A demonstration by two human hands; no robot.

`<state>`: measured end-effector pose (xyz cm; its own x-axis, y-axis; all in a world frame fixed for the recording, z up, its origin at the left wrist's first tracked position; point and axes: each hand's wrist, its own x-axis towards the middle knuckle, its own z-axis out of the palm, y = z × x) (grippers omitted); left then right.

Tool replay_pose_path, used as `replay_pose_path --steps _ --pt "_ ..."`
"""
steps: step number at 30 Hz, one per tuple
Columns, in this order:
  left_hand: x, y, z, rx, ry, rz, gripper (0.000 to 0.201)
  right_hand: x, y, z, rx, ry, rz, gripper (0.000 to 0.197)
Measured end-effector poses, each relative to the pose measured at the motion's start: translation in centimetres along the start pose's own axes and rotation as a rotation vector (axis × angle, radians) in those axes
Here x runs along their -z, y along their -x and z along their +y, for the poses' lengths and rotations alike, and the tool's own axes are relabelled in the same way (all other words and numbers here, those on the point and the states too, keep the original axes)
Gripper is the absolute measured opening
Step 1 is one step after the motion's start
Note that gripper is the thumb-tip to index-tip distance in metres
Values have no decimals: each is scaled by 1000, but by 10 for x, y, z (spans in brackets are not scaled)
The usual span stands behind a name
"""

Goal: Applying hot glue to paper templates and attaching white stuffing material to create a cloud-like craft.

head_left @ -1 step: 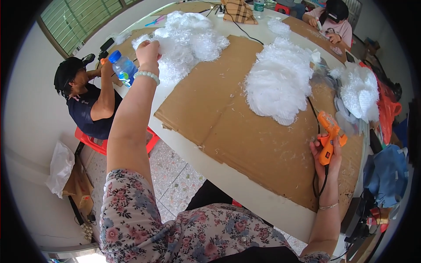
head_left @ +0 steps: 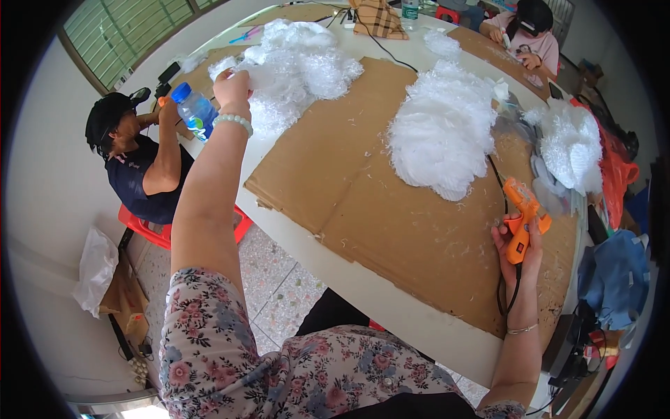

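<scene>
Sitting on a red stool (head_left: 143, 227) by the left edge of the surface (head_left: 391, 304), a co-worker (head_left: 150, 157) in a black cap bends over something mostly hidden. Just beside that co-worker, near the same edge, is a clear bottle (head_left: 197, 112) with a blue cap. Next comes the person's left hand (head_left: 232, 89), raised above the left part of the surface and pinching a thin translucent piece (head_left: 262, 77) between its fingertips. Behind the hand, toward the far left corner, spreads a white shredded pile (head_left: 300, 70). A large cardboard sheet (head_left: 335, 167) covers the middle and runs close to the near edge, with a layered white heap (head_left: 443, 129) on its farther part. Near the right edge, the right hand (head_left: 530, 269) grasps an orange glue gun (head_left: 519, 248), its fingers wrapped about the handle and its nozzle pointing away from the person; a black cord (head_left: 501, 297) hangs from the handle. Beyond it, along the right edge, grey translucent discs (head_left: 548, 178) lie beside a white fringed bundle (head_left: 569, 150), with a red plastic bag (head_left: 615, 174) farther right.
</scene>
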<state>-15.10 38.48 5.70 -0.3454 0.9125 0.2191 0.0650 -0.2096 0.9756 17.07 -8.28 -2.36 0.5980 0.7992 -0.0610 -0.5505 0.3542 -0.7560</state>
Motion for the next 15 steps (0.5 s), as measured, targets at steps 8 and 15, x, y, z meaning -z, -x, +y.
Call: replay_pose_path --steps 8,15 --pt "12 -5 -49 -214 -859 -84 51 0 2 0 -13 35 23 36" --pt "15 24 -9 -372 -1222 -409 54 -1 2 1 4 18 25 35"
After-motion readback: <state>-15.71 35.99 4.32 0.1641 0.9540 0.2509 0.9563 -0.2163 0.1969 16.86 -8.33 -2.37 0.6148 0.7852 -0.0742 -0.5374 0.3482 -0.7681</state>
